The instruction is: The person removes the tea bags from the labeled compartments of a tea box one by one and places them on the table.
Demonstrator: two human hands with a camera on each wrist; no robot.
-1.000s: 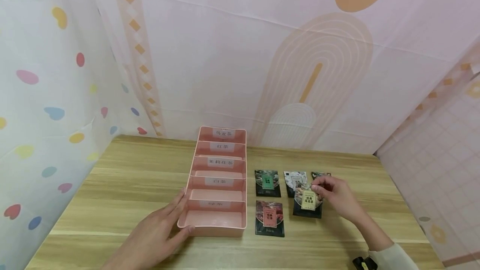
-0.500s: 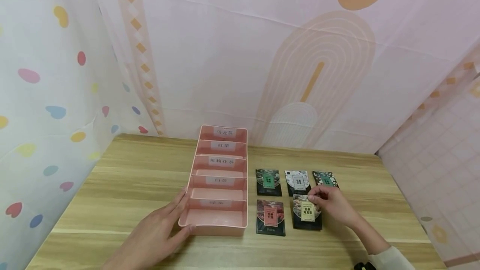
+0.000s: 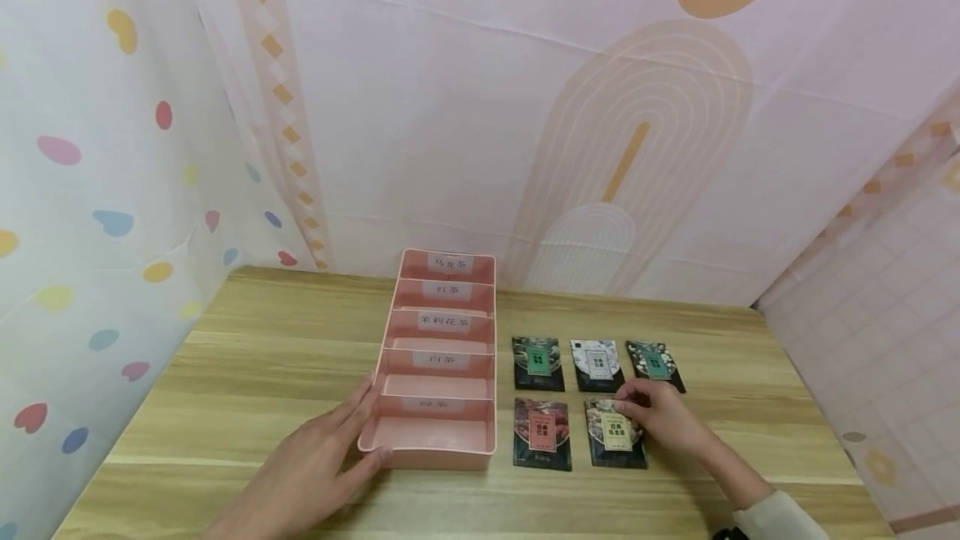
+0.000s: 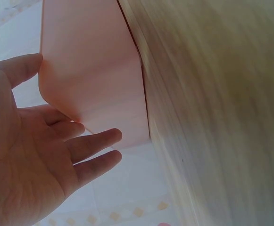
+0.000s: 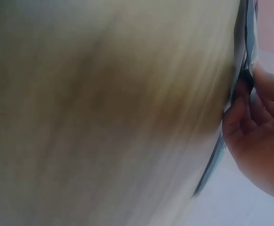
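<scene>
A long pink divided box (image 3: 435, 461) stands on the table, its several compartments each bearing a white label. My left hand (image 3: 311, 461) touches the box's near left corner, thumb at the front and loosely extended fingers along the side; the left wrist view shows these fingers (image 4: 96, 146) against the pink wall. At the right, my right hand (image 3: 667, 417) pinches the upper right corner of a tea sachet (image 3: 617, 440) with a yellow label, which lies low over the table. In the right wrist view, thumb and fingers of the right hand (image 5: 257, 117) meet at the dark sachet edge.
Left of the yellow-labelled sachet lies a red-labelled sachet (image 3: 542, 433). Behind them, in a row, are a green-labelled sachet (image 3: 537, 363), a white sachet (image 3: 597, 365) and a floral sachet (image 3: 656, 365). Patterned curtains (image 3: 420, 123) hang behind the wooden table (image 3: 255, 348).
My right hand has brought the yellow-labelled sachet down and nearer, from overlapping the back row to beside the red one. The left hand stays at the box.
</scene>
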